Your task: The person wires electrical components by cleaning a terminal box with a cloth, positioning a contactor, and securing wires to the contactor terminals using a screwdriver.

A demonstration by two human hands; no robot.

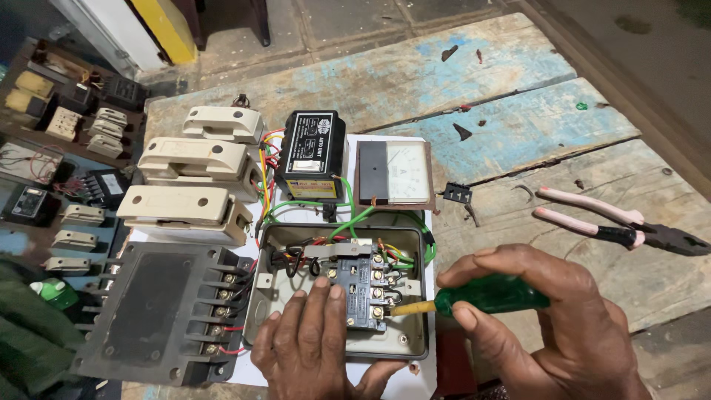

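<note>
Screwdriver (481, 296) pinched in right hand (548, 318), lying almost level, tip pointing left at contactor (361, 285) terminal screws, just beside. Left hand (311, 348) pressed flat on grey switch box (415, 289), fingers together, gripping nothing.

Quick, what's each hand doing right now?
Left hand: open, fingers flat on the black terminal block inside the grey box.
Right hand: closed on the green-handled screwdriver, tip at the block's terminals.
</note>
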